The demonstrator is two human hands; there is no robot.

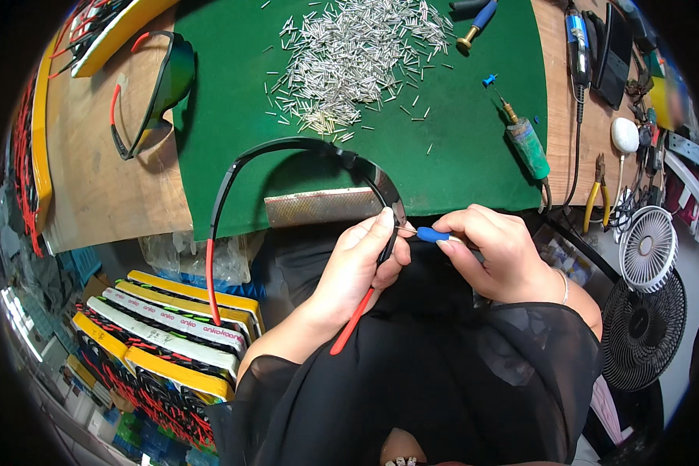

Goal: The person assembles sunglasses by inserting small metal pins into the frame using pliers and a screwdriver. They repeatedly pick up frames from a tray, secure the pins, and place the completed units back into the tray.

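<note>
At the near edge of the green mat (pixel 474 167), your left hand (pixel 357 260) pinches the black-and-red glasses (pixel 303 144) near one corner, seemingly to steady them before the thin tip of the blue-handled tool (pixel 432 234), which your right hand (pixel 499 252) grips between thumb and fingers, likely for fine control.

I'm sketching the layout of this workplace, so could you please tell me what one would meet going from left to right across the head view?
Dark-lensed glasses on the wood, left hand, held blue-handled tool, right hand, yellow-handled pliers, white fan.
</note>
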